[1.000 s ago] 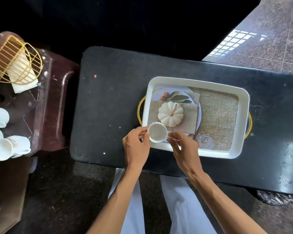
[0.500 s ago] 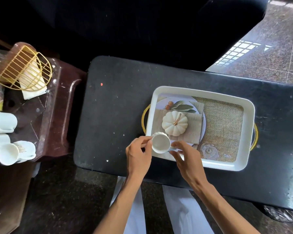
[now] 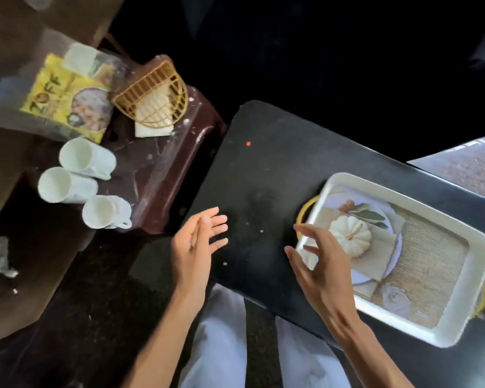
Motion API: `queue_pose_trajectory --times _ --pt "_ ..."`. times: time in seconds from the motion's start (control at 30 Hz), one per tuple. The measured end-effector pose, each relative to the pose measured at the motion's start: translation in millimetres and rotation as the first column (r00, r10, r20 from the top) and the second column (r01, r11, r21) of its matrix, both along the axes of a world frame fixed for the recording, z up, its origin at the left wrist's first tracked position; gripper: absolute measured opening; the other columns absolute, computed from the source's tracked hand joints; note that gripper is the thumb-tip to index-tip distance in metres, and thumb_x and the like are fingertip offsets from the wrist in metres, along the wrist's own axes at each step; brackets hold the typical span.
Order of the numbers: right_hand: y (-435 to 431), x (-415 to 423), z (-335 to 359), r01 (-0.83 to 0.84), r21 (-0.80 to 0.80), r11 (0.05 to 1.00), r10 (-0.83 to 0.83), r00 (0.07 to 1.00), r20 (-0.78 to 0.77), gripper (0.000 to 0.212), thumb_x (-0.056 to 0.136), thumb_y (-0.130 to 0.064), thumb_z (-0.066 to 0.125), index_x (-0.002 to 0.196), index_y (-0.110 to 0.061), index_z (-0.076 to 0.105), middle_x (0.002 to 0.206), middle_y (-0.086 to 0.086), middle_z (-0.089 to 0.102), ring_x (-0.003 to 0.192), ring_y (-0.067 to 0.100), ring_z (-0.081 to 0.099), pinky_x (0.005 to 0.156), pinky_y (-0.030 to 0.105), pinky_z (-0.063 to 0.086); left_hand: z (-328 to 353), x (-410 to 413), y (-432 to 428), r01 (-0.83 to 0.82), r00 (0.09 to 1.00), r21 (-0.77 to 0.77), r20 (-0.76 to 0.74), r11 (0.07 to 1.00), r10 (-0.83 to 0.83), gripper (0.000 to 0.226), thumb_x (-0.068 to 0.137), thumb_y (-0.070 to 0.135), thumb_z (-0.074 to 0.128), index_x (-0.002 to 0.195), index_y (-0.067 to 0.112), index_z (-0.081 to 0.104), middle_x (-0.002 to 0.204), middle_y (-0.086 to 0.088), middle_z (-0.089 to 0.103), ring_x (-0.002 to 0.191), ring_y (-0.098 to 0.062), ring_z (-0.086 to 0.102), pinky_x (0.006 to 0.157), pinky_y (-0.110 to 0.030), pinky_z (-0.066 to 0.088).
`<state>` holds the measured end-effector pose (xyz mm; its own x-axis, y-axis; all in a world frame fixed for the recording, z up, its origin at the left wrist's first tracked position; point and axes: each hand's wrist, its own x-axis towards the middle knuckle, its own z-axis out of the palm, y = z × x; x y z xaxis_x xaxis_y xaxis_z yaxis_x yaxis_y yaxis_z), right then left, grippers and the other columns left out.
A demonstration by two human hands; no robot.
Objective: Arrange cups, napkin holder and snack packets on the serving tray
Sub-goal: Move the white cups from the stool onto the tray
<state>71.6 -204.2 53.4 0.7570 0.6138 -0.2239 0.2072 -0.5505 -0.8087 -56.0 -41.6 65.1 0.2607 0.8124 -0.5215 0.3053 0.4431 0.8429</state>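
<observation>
The white serving tray [image 3: 403,198] with gold handles lies at the right of the black table [image 3: 263,163]. A small white cup [image 3: 309,259] sits in its near-left corner, mostly hidden behind my right hand [image 3: 324,273], whose fingers are spread just above it and hold nothing. My left hand [image 3: 198,247] hovers open over the table's left end. Three white cups [image 3: 86,158] [image 3: 65,186] [image 3: 104,212] lie on their sides on the brown stool [image 3: 168,169]. A gold wire napkin holder [image 3: 155,92] with white napkins is tipped over there, beside a yellow snack packet [image 3: 67,100].
The tray's bottom shows a white pumpkin [image 3: 352,235], a plate and burlap. A clear packet [image 3: 80,60] lies over the yellow one. Crumpled foil [image 3: 0,261] lies on the dark floor at left. My white-trousered legs are below the table edge.
Both hands have let go of the small cup, which stays in the tray's corner. My left hand has moved left over the table. The view has swung left toward the stool.
</observation>
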Motion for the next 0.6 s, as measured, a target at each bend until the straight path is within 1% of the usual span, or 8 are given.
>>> queue_pose_trajectory --times 0.1,0.2,0.27,0.37,0.47,0.53,0.6 --pt "48 -20 -2 -0.08 0.03 0.996 0.08 0.997 -0.004 0.038 0.083 -0.013 0.076 0.118 -0.022 0.062 0.113 -0.01 0.062 0.101 0.002 0.061 0.086 0.022 0.054 15 -34 42 -0.061 0.998 0.084 0.012 0.995 0.06 0.028 0.108 0.023 0.046 0.111 0.027 0.073 0.105 0.001 0.079 0.099 -0.014 0.076 0.076 -0.025 0.062" --pt "97 -43 -5 -0.157 0.055 0.986 0.159 0.987 -0.016 0.038 0.083 -0.013 0.077 0.118 -0.022 0.063 0.113 -0.01 0.062 0.103 0.002 0.062 0.086 0.012 0.05 24 -73 83 -0.124 0.992 0.172 -0.003 0.977 0.127 0.028 0.109 0.022 0.045 0.111 0.027 0.073 0.106 0.0 0.079 0.102 -0.015 0.075 0.079 -0.027 0.062" --pt "126 -60 -7 -0.197 0.071 0.978 0.2 0.979 -0.03 0.037 0.083 -0.013 0.077 0.117 -0.021 0.063 0.113 -0.011 0.062 0.104 0.001 0.061 0.085 0.008 0.048 24 -96 107 -0.162 0.985 0.222 -0.023 0.961 0.172 0.029 0.108 0.019 0.044 0.11 0.026 0.072 0.108 0.001 0.077 0.104 -0.015 0.074 0.081 -0.027 0.061" --pt "165 -84 -10 -0.263 0.077 0.962 0.267 0.962 -0.054 0.036 0.084 -0.013 0.076 0.118 -0.02 0.064 0.112 -0.013 0.06 0.105 0.001 0.06 0.086 0.007 0.048 20 -125 132 -0.209 0.972 0.249 -0.049 0.946 0.228 0.029 0.108 0.019 0.045 0.107 0.029 0.072 0.114 -0.002 0.076 0.109 -0.016 0.072 0.078 -0.024 0.06" --pt "193 -105 -14 -0.306 0.089 0.948 0.313 0.945 -0.089 0.036 0.084 -0.012 0.076 0.118 -0.017 0.064 0.113 -0.01 0.062 0.106 0.002 0.061 0.087 0.012 0.051 11 -145 148 -0.245 0.959 0.238 -0.087 0.94 0.271 0.028 0.107 0.021 0.046 0.106 0.033 0.072 0.114 0.002 0.076 0.107 -0.014 0.072 0.078 -0.025 0.061" --pt "207 -117 -18 -0.319 0.09 0.944 0.327 0.94 -0.101 0.036 0.084 -0.012 0.076 0.118 -0.014 0.065 0.112 -0.008 0.063 0.105 0.002 0.061 0.087 0.012 0.052 5 -154 155 -0.279 0.943 0.237 -0.118 0.93 0.313 0.027 0.107 0.019 0.048 0.107 0.029 0.072 0.113 0.006 0.076 0.105 -0.01 0.072 0.08 -0.026 0.062" --pt "217 -127 -21 -0.331 0.083 0.94 0.339 0.933 -0.12 0.036 0.083 -0.012 0.077 0.117 -0.013 0.066 0.11 -0.008 0.064 0.103 0.002 0.062 0.086 0.01 0.051 -3 -161 161 -0.309 0.926 0.241 -0.143 0.92 0.349 0.024 0.106 0.015 0.049 0.11 0.022 0.072 0.114 0.008 0.075 0.104 -0.008 0.072 0.082 -0.028 0.062"
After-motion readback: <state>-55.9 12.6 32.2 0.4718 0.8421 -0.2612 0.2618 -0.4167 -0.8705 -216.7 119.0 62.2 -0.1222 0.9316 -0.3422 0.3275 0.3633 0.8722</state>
